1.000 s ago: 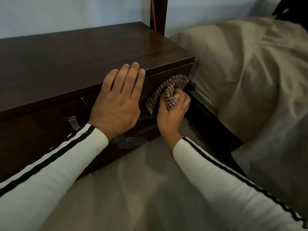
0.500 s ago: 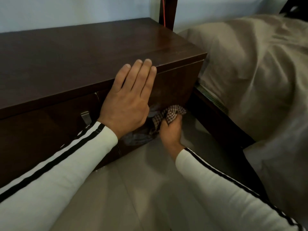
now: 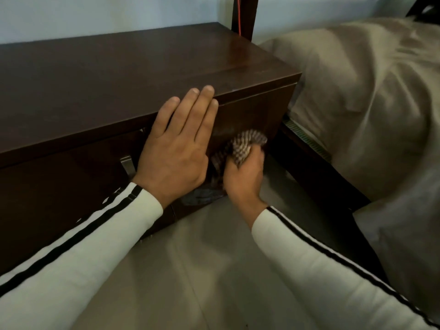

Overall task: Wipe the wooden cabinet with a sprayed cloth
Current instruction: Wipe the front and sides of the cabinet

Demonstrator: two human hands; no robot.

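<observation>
A low dark wooden cabinet (image 3: 107, 75) fills the left and middle of the view. My left hand (image 3: 177, 148) lies flat with fingers together against its front, fingertips at the top edge. My right hand (image 3: 245, 179) is closed on a bunched checked cloth (image 3: 242, 146) and presses it against the cabinet's front face near the right corner. Part of the cloth is hidden behind my left hand.
A metal handle (image 3: 127, 164) sticks out of the cabinet front, left of my left hand. A bed with beige bedding (image 3: 357, 96) and a dark frame (image 3: 316, 167) stands close on the right. A dark post (image 3: 245, 15) with a red cord rises behind the cabinet. Pale tiled floor (image 3: 190, 270) lies below.
My right hand went down the cabinet front with the cloth, then came back up partway. My left hand stayed flat on the front.
</observation>
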